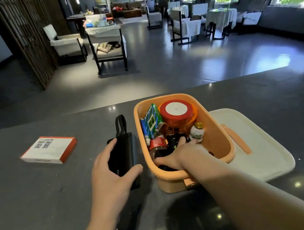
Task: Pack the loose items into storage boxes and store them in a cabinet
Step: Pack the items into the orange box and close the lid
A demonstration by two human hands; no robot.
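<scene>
Left hand curls over a black slab-shaped power bank, thumb and fingers gripping its sides; it lies flat on the dark grey counter, just left of the orange plastic storage box. Right hand reaches inside the box, fingers on a black object there; whether it grips, cannot tell. Glossy casing, short looped cable at the far end.

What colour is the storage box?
Orange, with a cream lid lying beside the box; head view.
</scene>
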